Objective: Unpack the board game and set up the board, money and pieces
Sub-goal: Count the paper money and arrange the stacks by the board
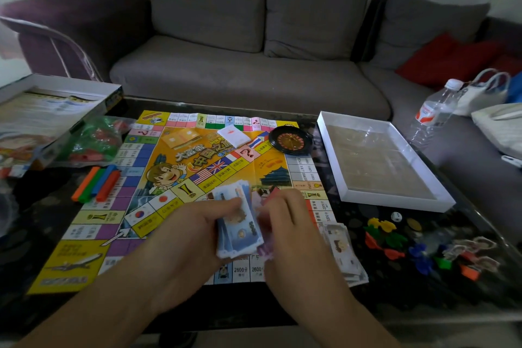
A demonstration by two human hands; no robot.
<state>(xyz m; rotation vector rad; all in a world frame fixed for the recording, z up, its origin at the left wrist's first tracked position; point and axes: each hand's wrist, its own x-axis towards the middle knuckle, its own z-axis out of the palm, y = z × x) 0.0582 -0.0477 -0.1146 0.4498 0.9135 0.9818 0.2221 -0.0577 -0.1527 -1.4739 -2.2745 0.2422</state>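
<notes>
Your left hand (197, 230) gripped the blue notes (240, 223), your right hand (291, 223) pinched pink notes (264, 248); loose, they risked fanning onto the board (113, 206).

Both bare forearms reach forward from the near edge. The left hand (197, 230) curls its fingers round a stack of paper, thumb on top. The right hand (291, 223), knuckles up, pinches the stack's right side.

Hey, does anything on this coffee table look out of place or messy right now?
Mostly mid-setup clutter. The small coloured plastic pieces lie scattered loose on the dark glass table, right of the unfolded yellow paper game board, and a stack of pale paper banknotes hangs half off the board's right edge. Nothing looks spilled or damaged.
</notes>
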